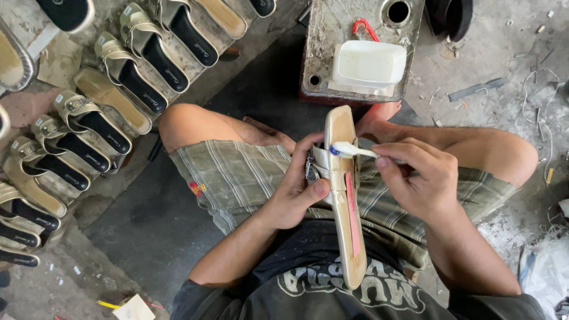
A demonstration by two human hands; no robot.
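Item: sandal sole (345,207), long, beige-gold, held lengthwise over the lap, heel end toward the torso, toe end pointing away; a pink strip runs along its upper face.

Left hand (296,189): wrapped around the sole's left edge at mid-length, thumb pressed on its face, fingers closed over a pale strap (320,163) and a small metal buckle beside it.

Right hand (418,181): closed on the handle of a toothbrush (349,150), white with a blue neck; the brush head lies across the sole just above the strap, touching it. The two hands are close together, one on each side of the sole.

Beneath: plaid shorts (237,178), bare knees spread, dark printed shirt.

Beyond the toe end: stained metal box (323,47) on the floor, bearing a white plastic tub (368,64), a red loop behind it and a round opening near the far edge.

Far left: finished sandals (127,68) with black insoles and gold straps, laid in overlapping rows on the concrete floor (492,47). Scraps and threads litter the floor at right.
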